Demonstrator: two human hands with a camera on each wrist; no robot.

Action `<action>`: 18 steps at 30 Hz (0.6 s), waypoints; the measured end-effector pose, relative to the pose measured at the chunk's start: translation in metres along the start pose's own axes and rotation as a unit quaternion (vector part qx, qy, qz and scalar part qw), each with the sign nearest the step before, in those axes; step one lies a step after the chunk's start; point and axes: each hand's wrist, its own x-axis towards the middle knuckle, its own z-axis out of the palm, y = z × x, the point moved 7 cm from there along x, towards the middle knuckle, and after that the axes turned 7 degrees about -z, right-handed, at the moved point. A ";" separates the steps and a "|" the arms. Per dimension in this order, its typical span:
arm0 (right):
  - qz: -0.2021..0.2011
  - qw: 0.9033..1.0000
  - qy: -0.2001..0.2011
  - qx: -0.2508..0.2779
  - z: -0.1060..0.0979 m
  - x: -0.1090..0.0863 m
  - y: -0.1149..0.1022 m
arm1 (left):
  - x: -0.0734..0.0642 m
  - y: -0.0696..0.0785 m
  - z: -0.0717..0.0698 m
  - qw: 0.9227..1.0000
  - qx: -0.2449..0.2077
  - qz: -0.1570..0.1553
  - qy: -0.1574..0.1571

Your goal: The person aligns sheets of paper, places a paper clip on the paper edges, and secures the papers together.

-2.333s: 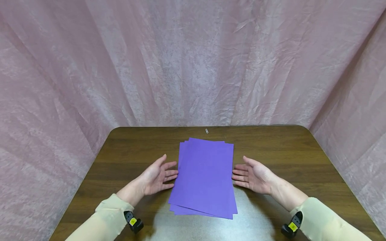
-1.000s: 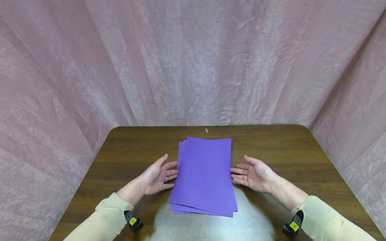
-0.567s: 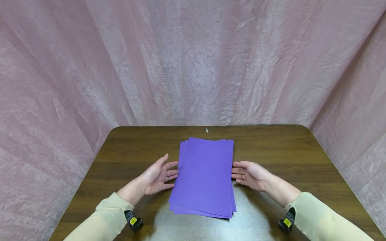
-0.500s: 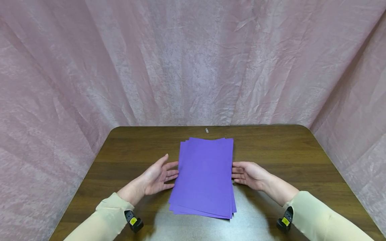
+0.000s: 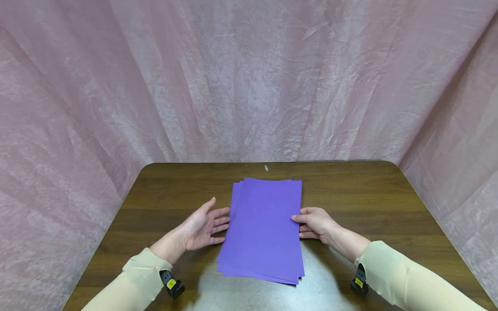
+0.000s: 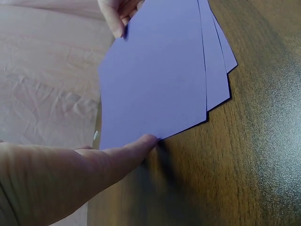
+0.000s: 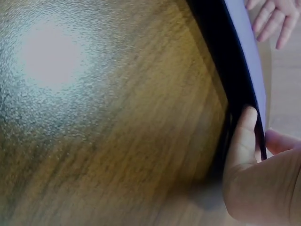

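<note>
Several purple sheets of paper (image 5: pixel 262 233) lie in a loose stack, corners fanned out unevenly. At the stack's right edge my right hand (image 5: pixel 318 223) pinches the paper, thumb on top and fingers below. The right wrist view shows that paper edge (image 7: pixel 249 52) raised, with dark shadow beneath it. My left hand (image 5: pixel 201 227) stands at the left edge, palm inward and fingers straight, fingertips right at the paper. In the left wrist view the fanned sheet corners (image 6: pixel 217 80) show beyond the left hand (image 6: pixel 70 174).
A small paper clip (image 5: pixel 266 168) lies near the far edge of the brown wooden table (image 5: pixel 163 194). Pink curtains (image 5: pixel 249 86) hang behind the table and along its sides. Light glares off the tabletop close to me.
My right hand has moved slightly left and brought its thumb over the paper's right edge, where it now pinches. The top sheet's right side has shifted a little. My left hand has hardly moved.
</note>
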 end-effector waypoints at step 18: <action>-0.030 0.998 0.013 0.044 -0.013 -0.010 0.000 | 0.004 0.000 -0.016 0.996 -0.055 0.036 0.058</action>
